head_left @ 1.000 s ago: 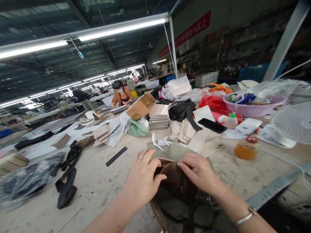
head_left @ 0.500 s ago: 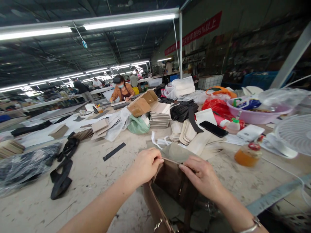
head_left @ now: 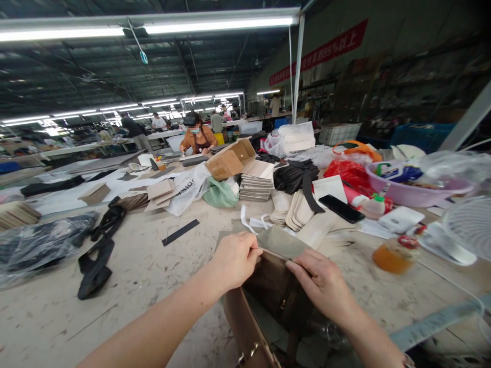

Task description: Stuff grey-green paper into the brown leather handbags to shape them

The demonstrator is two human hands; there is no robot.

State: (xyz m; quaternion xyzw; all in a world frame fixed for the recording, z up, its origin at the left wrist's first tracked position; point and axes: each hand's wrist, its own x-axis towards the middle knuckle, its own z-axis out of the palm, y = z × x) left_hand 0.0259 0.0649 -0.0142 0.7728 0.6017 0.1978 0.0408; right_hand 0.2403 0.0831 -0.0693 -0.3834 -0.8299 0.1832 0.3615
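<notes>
Head view: left hand [head_left: 235, 260] and right hand [head_left: 326, 286] pinch brown bag [head_left: 274, 294] (its rim).

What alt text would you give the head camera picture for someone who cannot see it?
A person's left hand and right hand pinch the top edge of an open brown bag at the near side of a dusty worktable. Beyond lie black straps, stacks of beige cut pieces, a black phone and a pink basin; other people work at tables behind.
</notes>
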